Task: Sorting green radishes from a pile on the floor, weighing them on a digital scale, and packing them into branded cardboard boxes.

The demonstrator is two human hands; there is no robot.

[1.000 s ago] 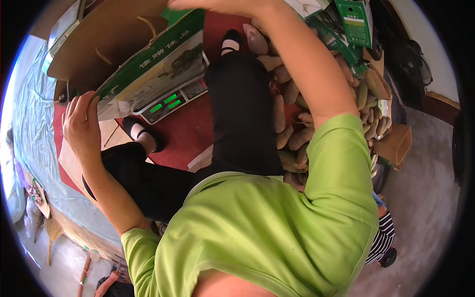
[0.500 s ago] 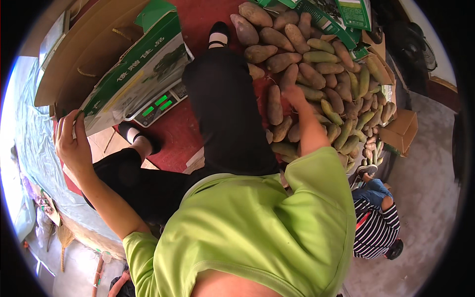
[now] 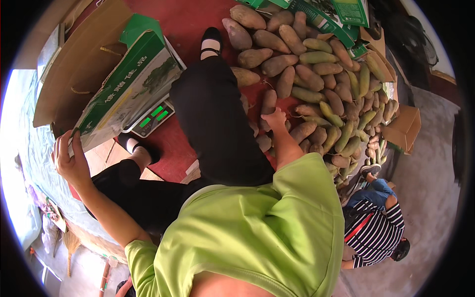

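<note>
My left hand (image 3: 72,159) is closed on the near edge of a green and white cardboard gift box (image 3: 126,81), whose top stands open. The box rests on a digital scale (image 3: 153,119) with lit green displays. Over on the right, my right hand (image 3: 275,120) has its fingers on the near end of a long brown radish (image 3: 268,102) at the left side of a pile. It seems to grip the radish, though the fingertips are partly hidden. Many more radishes (image 3: 311,76), brownish pink or green and of mixed sizes, lie close around it on a red mat (image 3: 175,143).
Flattened green cartons (image 3: 324,22) lie beyond the pile, and an open brown box (image 3: 402,129) stands to its right. My legs (image 3: 217,119) extend between scale and pile. A person in a striped shirt (image 3: 371,232) is at the lower right. Clear plastic sheeting (image 3: 37,143) covers the left side.
My right hand has moved left and nearer, from a radish farther up the pile to another at its left edge. My left hand stays on the box edge. The view has shifted slightly.
</note>
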